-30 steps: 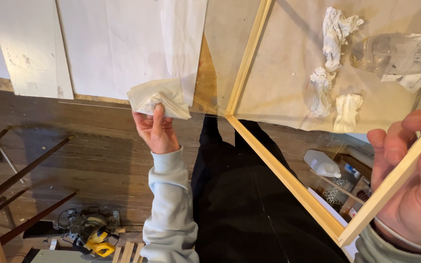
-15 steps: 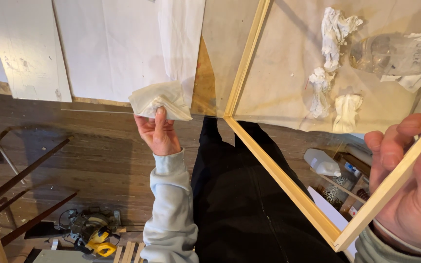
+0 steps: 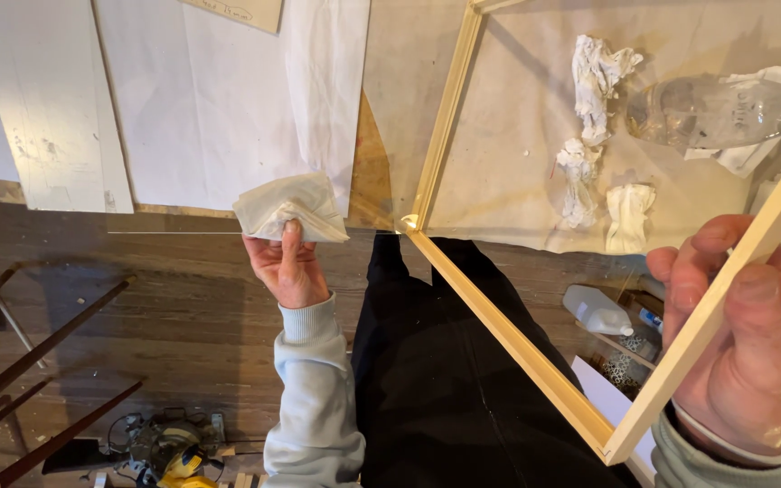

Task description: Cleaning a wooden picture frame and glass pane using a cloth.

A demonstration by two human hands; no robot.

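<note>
Up close, the person's left hand point(image 3: 286, 267) pinches a folded white cloth point(image 3: 291, 208) between thumb and fingers, pressing it against the near edge of a clear glass pane point(image 3: 381, 194). The pane is hard to make out; only a thin bright line along its lower edge and some glare give it away. The cloth sits just left of the nearest corner of a pale wooden frame point(image 3: 499, 330), close to it but not touching as far as I can tell.

The right hand point(image 3: 752, 343) is closed around one side of that frame, fingers curled over the wood, thumb on the near face. The frame is tilted, one rail running from the corner by the cloth down toward the person's right, another rising past the right hand.

Behind the frame lies a stained sheet on a table point(image 3: 517, 145), with three crumpled white rags point(image 3: 594, 77) and a clear plastic bottle point(image 3: 716, 108) lying on its side. White paper sheets point(image 3: 210, 99) cover the surface to the left.

Below, the wooden floor point(image 3: 164, 307) shows, with a yellow and black power saw point(image 3: 169, 447) near the bottom edge and a white plastic jug point(image 3: 597, 309) beside the person's dark trousers point(image 3: 445, 380).
</note>
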